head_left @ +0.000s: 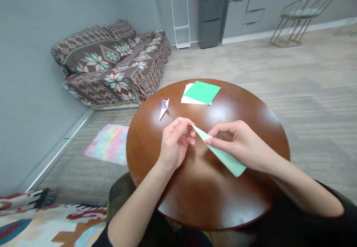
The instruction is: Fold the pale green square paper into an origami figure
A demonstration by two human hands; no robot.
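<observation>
A pale green sheet of paper (224, 158), folded into a long narrow point, is held above the near half of the round table. My left hand (178, 137) pinches its sharp tip between thumb and fingers. Farther down the same paper, my right hand (237, 139) grips the upper edge, thumb on the near side and fingers partly hidden behind it. The wide end of the paper slants down to the right. Beyond my left hand, a small folded purple and white paper piece (164, 108) lies on the tabletop.
The round brown wooden table (200, 202) stands before me. At its far side lie a bright green sheet (203, 91) and white sheets (189, 100) in a stack. A patterned sofa (111, 61), a fluffy pastel rug (108, 144) and a gold-framed chair (302, 15) are around the room.
</observation>
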